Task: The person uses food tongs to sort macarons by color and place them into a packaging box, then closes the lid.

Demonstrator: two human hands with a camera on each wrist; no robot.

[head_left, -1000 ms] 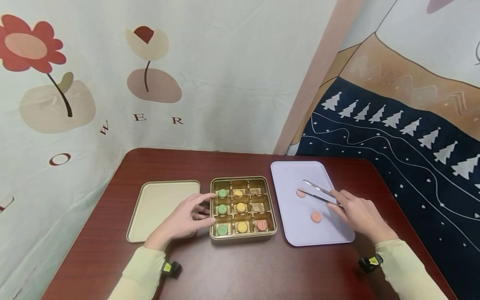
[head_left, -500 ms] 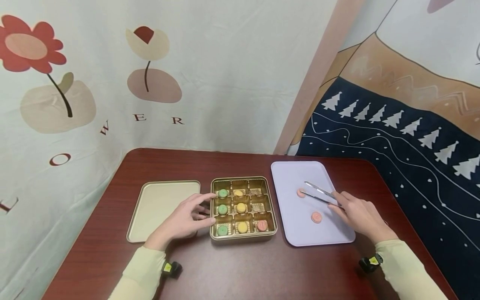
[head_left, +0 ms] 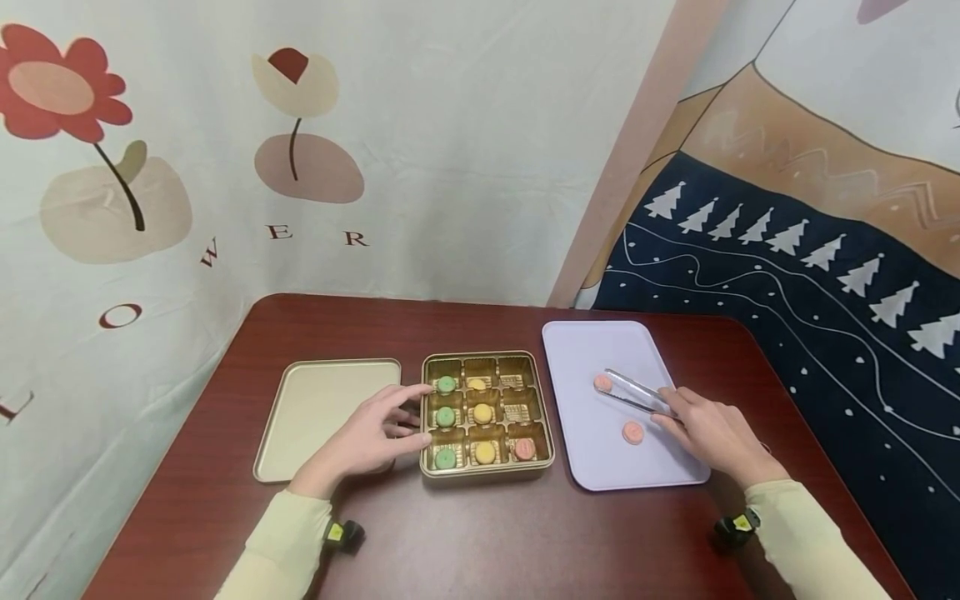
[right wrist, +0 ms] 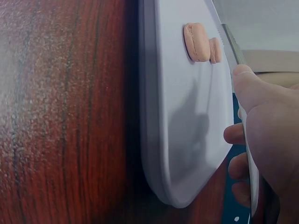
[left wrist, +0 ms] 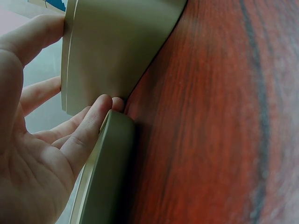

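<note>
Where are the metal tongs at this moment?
In the head view the tongs are in the right hand, over the lilac tray right of the gold tin, their tips at the farther pink macaron.

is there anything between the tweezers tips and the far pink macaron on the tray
Nothing visible. The tweezers, pinched in the right hand, reach across bare tray with their tips right at the far pink macaron. The other pink macaron lies nearer, off that line.
</note>
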